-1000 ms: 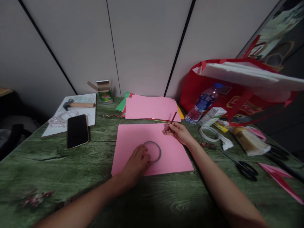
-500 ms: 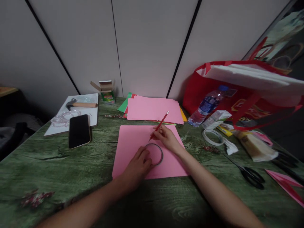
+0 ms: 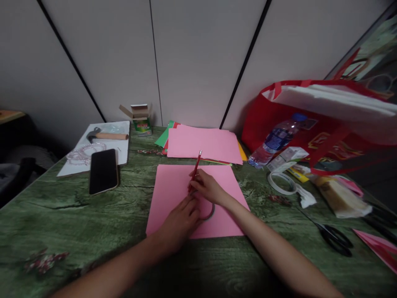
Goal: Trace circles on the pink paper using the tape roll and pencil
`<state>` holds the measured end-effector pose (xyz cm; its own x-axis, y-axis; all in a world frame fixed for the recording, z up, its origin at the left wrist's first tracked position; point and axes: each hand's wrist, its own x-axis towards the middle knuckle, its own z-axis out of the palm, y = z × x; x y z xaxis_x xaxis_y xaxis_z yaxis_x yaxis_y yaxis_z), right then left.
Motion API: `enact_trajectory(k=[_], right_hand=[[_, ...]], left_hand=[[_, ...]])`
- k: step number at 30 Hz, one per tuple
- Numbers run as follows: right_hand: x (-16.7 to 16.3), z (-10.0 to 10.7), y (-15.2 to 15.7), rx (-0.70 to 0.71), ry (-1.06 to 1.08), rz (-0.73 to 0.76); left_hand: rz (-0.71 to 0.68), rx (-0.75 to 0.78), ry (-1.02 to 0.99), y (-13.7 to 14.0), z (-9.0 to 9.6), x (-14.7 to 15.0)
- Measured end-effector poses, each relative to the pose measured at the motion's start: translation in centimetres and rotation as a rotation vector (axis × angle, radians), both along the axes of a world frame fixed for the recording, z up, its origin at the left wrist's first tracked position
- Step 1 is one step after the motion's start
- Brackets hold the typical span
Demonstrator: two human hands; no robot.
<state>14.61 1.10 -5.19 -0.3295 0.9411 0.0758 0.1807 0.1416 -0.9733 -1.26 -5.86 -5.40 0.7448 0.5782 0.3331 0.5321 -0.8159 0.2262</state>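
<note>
A sheet of pink paper [image 3: 170, 182] lies in front of me on the table. On it rests a thin grey ring [image 3: 212, 212], partly covered by my hands. My left hand [image 3: 184, 217] has its fingers bent together over the ring's left side, holding it against the paper. A red pencil [image 3: 197, 164] is pinched in my right hand [image 3: 209, 186] and leans with its top end up. Its tip is down by the ring's upper left edge, close to my left fingertips. Whether the tip touches the paper is hidden.
Behind the sheet lies a stack of coloured paper [image 3: 203, 142]. To the left are a phone [image 3: 104, 171], a hammer [image 3: 111, 135] and a small open box [image 3: 142, 124]. At right stand a bottle [image 3: 277, 138] and red bag [image 3: 257, 120], with a tape roll [image 3: 281, 191] and scissors [image 3: 335, 238] nearer.
My right hand has moved left and slightly down along the ring, bringing the pencil close to my left fingers. The pencil is more upright. My left hand stays on the ring.
</note>
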Motion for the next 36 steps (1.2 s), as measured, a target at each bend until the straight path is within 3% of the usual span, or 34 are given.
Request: enact_trajectory(k=[13, 23, 31, 36], right_hand=[[2.1, 0.0, 1.0, 0.123, -0.236, -0.11], [4.7, -0.3, 0.5, 0.178, -0.31, -0.208], [6.1, -0.4, -1.5, 0.177, -0.253, -0.263], [6.3, -0.2, -3.3, 0.199, -0.178, -0.31]], left_hand=[[0.031, -0.122, -0.012, 0.4, 0.0, 0.0], [0.049, -0.231, 0.177, 1.3, 2.2, 0.5], [0.011, -0.226, 0.332, 2.1, 4.3, 1.5], [0.009, -0.189, 0.391, 2.4, 4.5, 2.0]])
